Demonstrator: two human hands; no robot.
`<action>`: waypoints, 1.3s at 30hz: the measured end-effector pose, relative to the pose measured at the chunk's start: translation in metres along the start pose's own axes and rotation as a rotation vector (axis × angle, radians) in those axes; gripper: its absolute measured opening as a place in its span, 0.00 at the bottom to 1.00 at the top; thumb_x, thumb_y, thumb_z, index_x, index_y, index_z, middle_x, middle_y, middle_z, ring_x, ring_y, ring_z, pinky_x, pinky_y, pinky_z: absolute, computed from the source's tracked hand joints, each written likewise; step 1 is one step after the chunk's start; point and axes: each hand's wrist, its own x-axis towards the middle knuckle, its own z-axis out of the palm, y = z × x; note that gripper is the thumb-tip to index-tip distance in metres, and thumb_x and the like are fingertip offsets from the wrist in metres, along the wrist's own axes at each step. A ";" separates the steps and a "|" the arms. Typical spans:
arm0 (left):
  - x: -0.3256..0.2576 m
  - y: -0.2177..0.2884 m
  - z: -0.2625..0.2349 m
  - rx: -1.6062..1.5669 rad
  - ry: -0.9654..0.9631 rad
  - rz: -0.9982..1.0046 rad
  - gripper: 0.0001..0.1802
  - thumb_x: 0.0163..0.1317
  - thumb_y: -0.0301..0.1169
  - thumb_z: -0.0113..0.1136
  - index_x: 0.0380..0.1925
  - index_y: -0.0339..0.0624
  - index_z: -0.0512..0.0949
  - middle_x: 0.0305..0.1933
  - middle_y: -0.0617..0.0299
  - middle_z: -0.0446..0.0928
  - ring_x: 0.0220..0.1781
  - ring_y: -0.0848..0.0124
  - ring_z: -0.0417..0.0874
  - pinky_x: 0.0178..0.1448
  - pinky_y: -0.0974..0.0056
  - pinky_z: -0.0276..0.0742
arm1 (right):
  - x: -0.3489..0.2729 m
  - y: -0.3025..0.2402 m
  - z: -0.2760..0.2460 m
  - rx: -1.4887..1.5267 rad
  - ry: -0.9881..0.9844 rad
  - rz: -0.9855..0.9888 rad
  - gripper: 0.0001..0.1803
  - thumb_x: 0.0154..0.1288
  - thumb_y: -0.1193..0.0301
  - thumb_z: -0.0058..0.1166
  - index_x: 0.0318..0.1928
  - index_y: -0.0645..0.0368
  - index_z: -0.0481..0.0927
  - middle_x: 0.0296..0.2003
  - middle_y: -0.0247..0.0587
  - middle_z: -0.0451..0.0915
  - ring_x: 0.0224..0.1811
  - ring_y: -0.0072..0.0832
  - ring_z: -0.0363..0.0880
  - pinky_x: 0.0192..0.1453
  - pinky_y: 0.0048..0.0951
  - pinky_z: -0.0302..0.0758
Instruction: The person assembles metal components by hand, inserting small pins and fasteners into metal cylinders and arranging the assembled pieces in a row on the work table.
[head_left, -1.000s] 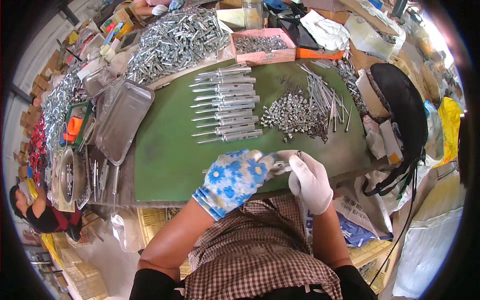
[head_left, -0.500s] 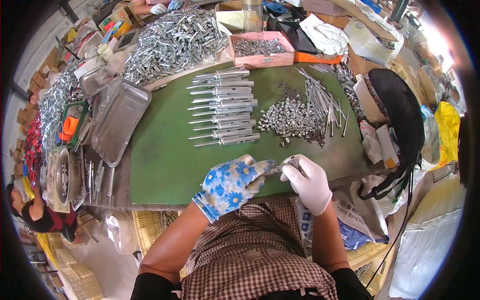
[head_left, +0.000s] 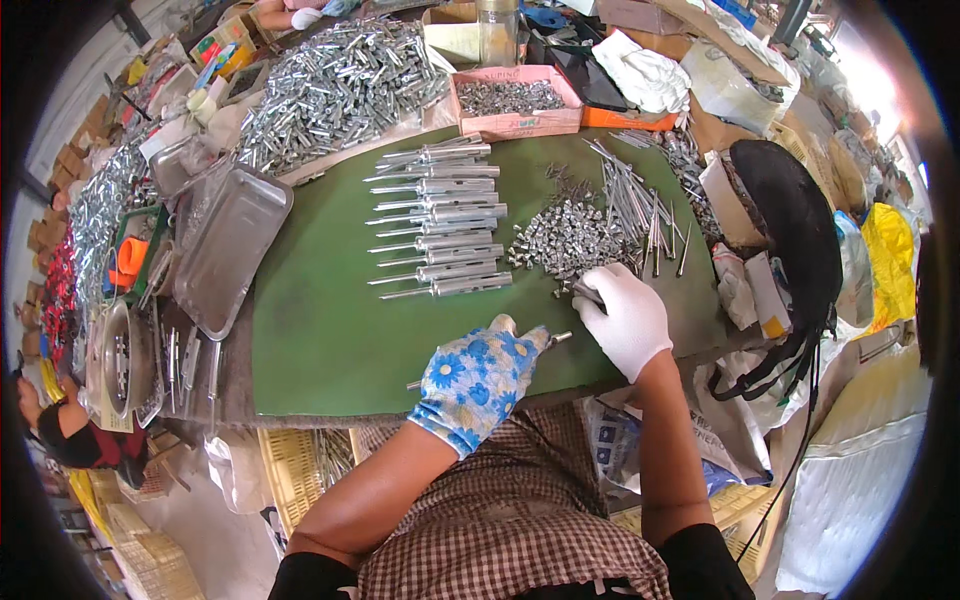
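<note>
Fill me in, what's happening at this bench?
A person is working with metal hardware on a green mat. The left hand, in a blue flowered glove, holds a thin metal rod near the mat's front edge. The right hand, in a white glove, reaches into a pile of small metal pieces and pinches one. A row of assembled bolts lies side by side at the middle of the mat, loose long pins sit right of the pile, and an empty metal tray sits left.

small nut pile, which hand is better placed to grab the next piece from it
Right. The white-gloved right hand already rests at the near edge of the small nut pile. The floral-gloved left hand sits further back near the mat edge, gripping a metal rod.
</note>
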 end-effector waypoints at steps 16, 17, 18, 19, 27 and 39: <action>0.000 -0.003 0.001 -0.032 -0.018 0.014 0.15 0.62 0.37 0.57 0.50 0.54 0.78 0.34 0.58 0.73 0.32 0.62 0.82 0.34 0.58 0.79 | -0.019 -0.014 -0.001 0.240 0.030 -0.139 0.06 0.56 0.71 0.60 0.36 0.54 0.82 0.32 0.40 0.78 0.34 0.38 0.80 0.37 0.34 0.75; 0.000 -0.002 0.000 -0.041 -0.018 0.009 0.15 0.63 0.37 0.57 0.49 0.54 0.78 0.34 0.58 0.73 0.32 0.62 0.82 0.34 0.58 0.79 | -0.013 -0.010 0.003 0.190 0.092 -0.162 0.06 0.58 0.70 0.59 0.37 0.51 0.82 0.33 0.39 0.79 0.35 0.39 0.80 0.38 0.36 0.76; 0.000 -0.002 0.000 -0.050 -0.019 0.004 0.14 0.63 0.37 0.57 0.49 0.54 0.78 0.35 0.58 0.73 0.32 0.62 0.82 0.34 0.58 0.79 | -0.009 -0.008 0.006 0.119 0.102 -0.170 0.07 0.57 0.70 0.59 0.37 0.49 0.83 0.35 0.37 0.78 0.35 0.38 0.80 0.38 0.36 0.76; 0.000 -0.002 0.000 -0.050 -0.020 0.006 0.14 0.63 0.37 0.57 0.49 0.54 0.78 0.35 0.58 0.73 0.32 0.62 0.82 0.34 0.58 0.79 | -0.005 -0.007 0.006 0.119 0.103 -0.168 0.07 0.57 0.70 0.59 0.37 0.49 0.83 0.35 0.37 0.78 0.35 0.38 0.80 0.38 0.36 0.76; 0.001 -0.002 -0.001 -0.042 -0.020 0.015 0.16 0.63 0.37 0.57 0.51 0.52 0.78 0.37 0.57 0.74 0.34 0.62 0.83 0.35 0.58 0.79 | 0.008 -0.009 0.002 -0.029 0.022 -0.224 0.05 0.57 0.71 0.59 0.35 0.49 0.82 0.35 0.37 0.77 0.34 0.39 0.80 0.38 0.37 0.77; -0.001 0.001 -0.002 -0.051 -0.012 -0.003 0.16 0.63 0.35 0.56 0.51 0.51 0.78 0.36 0.57 0.75 0.33 0.62 0.83 0.34 0.59 0.79 | -0.030 -0.022 0.005 0.064 0.013 -0.182 0.06 0.53 0.73 0.62 0.33 0.57 0.80 0.31 0.42 0.79 0.32 0.42 0.79 0.35 0.37 0.75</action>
